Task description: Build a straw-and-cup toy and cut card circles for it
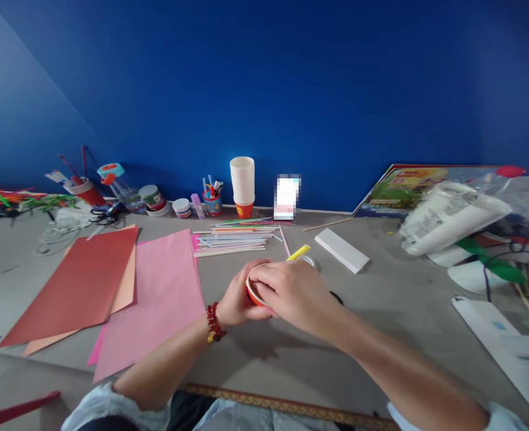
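Observation:
A red paper cup with a white rim (pixel 256 297) is held up above the grey table, tilted so its opening faces me. Wrapped round its left side is my left hand (pixel 242 297), with a red bead bracelet at the wrist. My right hand (pixel 294 290) comes from the right with its fingers bent over the rim and into the cup. Its fingertips are hidden inside, so whether they pinch anything cannot be seen. Just behind my right hand lies a yellow object (pixel 298 252) near a small round clear item.
Red paper (pixel 80 281) and pink paper (pixel 157 299) lie left. Thin sticks (pixel 233 240) lie behind the cup, before stacked paper cups (pixel 243 182) and a bright screen (pixel 286 197). A white folded card (pixel 341 250) and plastic bags (pixel 453 218) are on the right.

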